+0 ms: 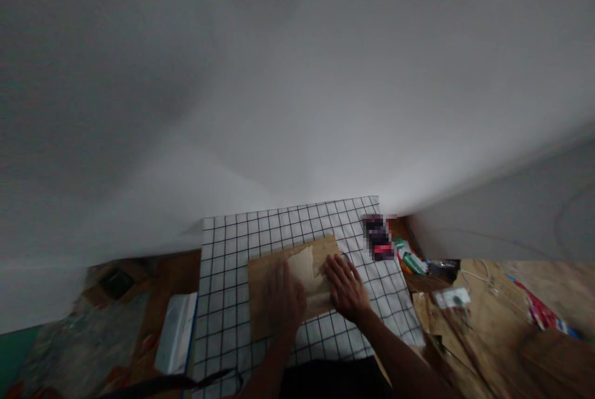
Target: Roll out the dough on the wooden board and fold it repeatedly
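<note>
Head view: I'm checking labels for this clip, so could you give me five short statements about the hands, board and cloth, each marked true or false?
1. The brown board lies on the checked cloth. True.
2. The left hand and the right hand are both bare. True.
3. The pale flat piece lies off the board, on the floor. False: it lies on the board.
4. The pixelated dark-and-red item is left of the board. False: it is to the right, near the cloth's edge.
5. The cloth is solid red. False: it is white with dark grid lines.
</note>
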